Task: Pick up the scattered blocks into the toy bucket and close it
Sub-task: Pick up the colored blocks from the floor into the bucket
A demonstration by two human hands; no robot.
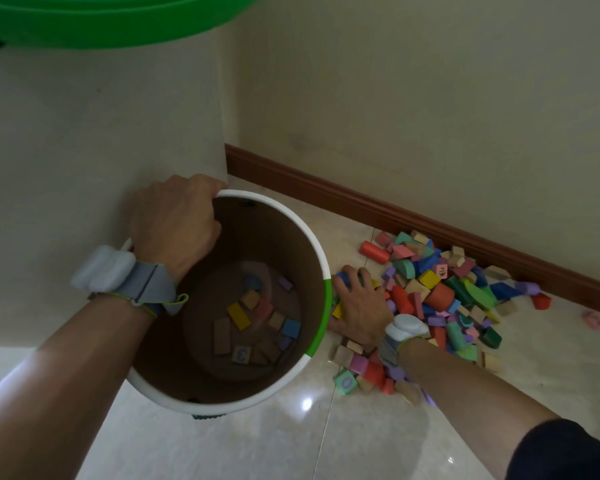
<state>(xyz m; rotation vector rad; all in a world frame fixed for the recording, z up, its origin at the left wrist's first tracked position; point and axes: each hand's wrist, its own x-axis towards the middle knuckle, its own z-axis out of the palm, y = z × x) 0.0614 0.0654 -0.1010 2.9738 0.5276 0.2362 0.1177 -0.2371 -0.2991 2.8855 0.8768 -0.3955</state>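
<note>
The toy bucket (321, 258) is a white cardboard tub with a green stripe and a brown inside, standing open on the floor. Several coloured blocks (253, 320) lie at its bottom. My left hand (174, 220) grips the bucket's far left rim, fingers curled over the edge. To the right, a pile of scattered wooden blocks (440, 292) spreads across the tiles. My right hand (357, 303) lies on the pile's left edge beside the bucket, fingers curled round a blue block (343, 277) and other blocks.
A green plastic object (111, 19) fills the top left corner. A cream wall with a brown skirting board (395, 209) runs behind the pile. A red cylinder (374, 251) lies at the pile's far left. Glossy tile floor (291, 438) extends in front.
</note>
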